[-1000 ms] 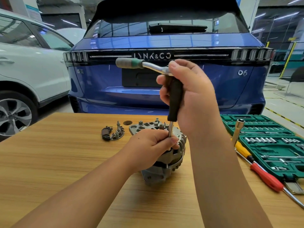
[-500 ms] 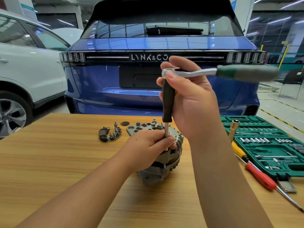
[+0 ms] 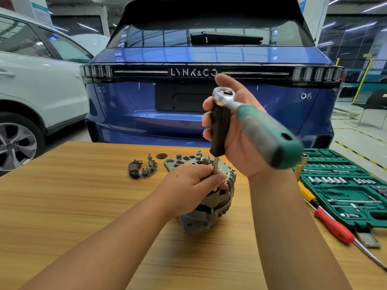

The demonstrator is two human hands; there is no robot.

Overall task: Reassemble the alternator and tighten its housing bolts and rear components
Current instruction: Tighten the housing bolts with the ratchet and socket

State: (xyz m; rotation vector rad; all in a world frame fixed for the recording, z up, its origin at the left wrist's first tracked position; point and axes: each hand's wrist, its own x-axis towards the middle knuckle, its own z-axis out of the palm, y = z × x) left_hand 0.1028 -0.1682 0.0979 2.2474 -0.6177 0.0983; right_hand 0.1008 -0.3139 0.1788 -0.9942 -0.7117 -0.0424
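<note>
Centrally, the alternator [image 3: 211, 197] is stood on the wooden surface [image 3: 62, 206], rear housing upward. The left hand [image 3: 194, 183] is laid over its top, and its grip is pinched around the metal shaft of the black-handled extension driver [image 3: 218, 130], down where the shaft meets the housing. The driver is held upright. Its black handle is clasped by the right hand [image 3: 240, 132], with the fingers curled round it. The ratchet wrench [image 3: 257, 124] is seated on the driver's top, its chrome head level with the thumb and its green-and-grey handle swung toward the camera and to the right, blurred. The rectifier parts [image 3: 143, 169] and a small dark disc [image 3: 160, 156] are seen just behind the alternator on the left. A green socket case [image 3: 345, 185] lies open at the right, with a yellow-handled screwdriver [image 3: 307, 192] and a red-handled screwdriver [image 3: 335, 229] beside it. A blue car [image 3: 146, 101] is parked behind.
</note>
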